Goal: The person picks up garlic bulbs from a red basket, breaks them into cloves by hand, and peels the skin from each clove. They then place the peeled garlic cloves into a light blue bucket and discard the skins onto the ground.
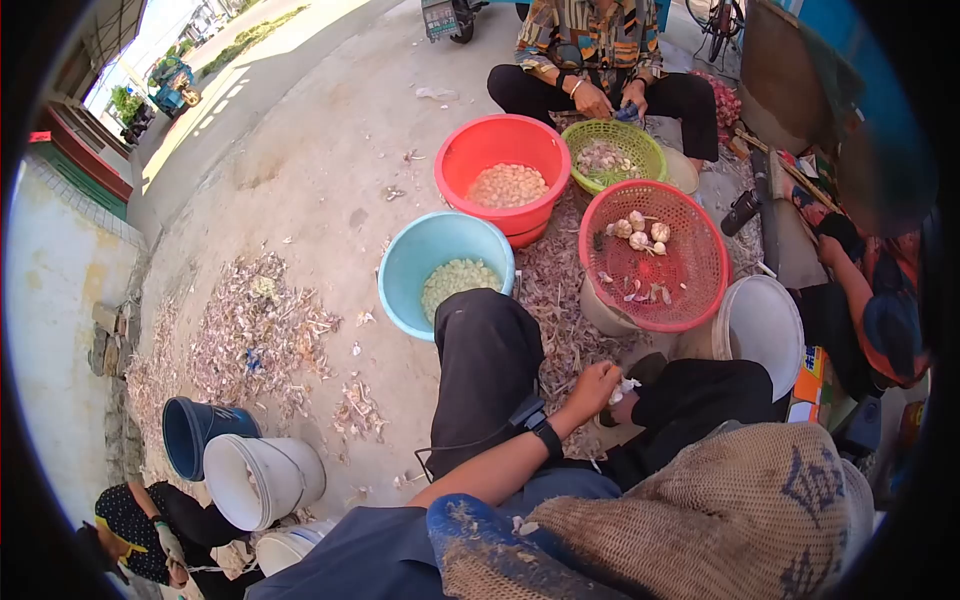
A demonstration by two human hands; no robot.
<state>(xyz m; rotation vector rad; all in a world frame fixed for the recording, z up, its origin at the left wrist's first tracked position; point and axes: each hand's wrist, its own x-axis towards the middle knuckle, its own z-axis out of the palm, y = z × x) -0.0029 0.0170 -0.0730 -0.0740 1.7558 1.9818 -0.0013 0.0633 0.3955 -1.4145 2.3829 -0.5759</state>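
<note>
My left hand (594,386) reaches across between my knees, its fingers closed on a pale garlic piece (625,389) with white papery skin. A black band circles that wrist. My right hand does not show; a brown mesh sack (700,505) fills the lower right over my lap. Just beyond my left hand stands a red mesh basket (703,290) on a pale bucket, with several garlic bulbs (638,232) and loose cloves (648,293) inside. By my left knee sits a light blue basin (402,262) partly filled with peeled cloves (460,280).
A red tub (470,140) of cloves and a green basket (650,150) lie farther off, before a seated person (590,60). Garlic skins (265,325) litter the concrete. White (240,475) and dark blue (188,440) buckets stand left, a white bucket (765,320) right. Other people sit at both sides.
</note>
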